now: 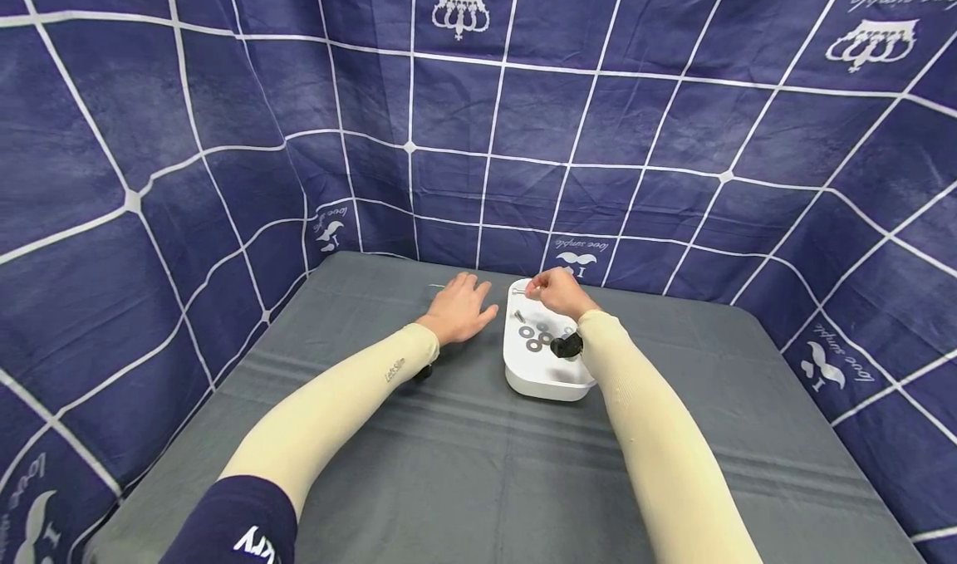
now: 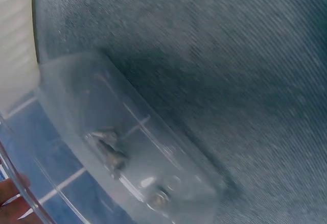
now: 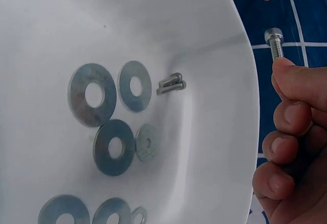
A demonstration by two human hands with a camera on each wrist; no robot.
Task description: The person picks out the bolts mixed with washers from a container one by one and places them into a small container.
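Observation:
Between its thumb and fingertips my right hand [image 1: 559, 292] pinches a socket head screw [image 3: 274, 39], its knurled head sticking out. This hand is over the far end of a white tray [image 1: 549, 389]. Flat metal washers [image 3: 114, 147] and a couple of small screws [image 3: 172, 83] lie in the tray. To the tray's left, my left hand [image 1: 458, 309] reaches forward with fingers extended and thumb spread. The left wrist view shows its fingertips [image 2: 14, 203] beside the rim of a clear plastic container [image 2: 82, 76], with small metal screws [image 2: 110, 152] inside.
A grey cloth covers the table [image 1: 449, 464]. Behind it and along both sides hangs a dark blue curtain [image 1: 523, 115] with white grid lines. The tray's raised wall [image 3: 225, 132] curves around the washers.

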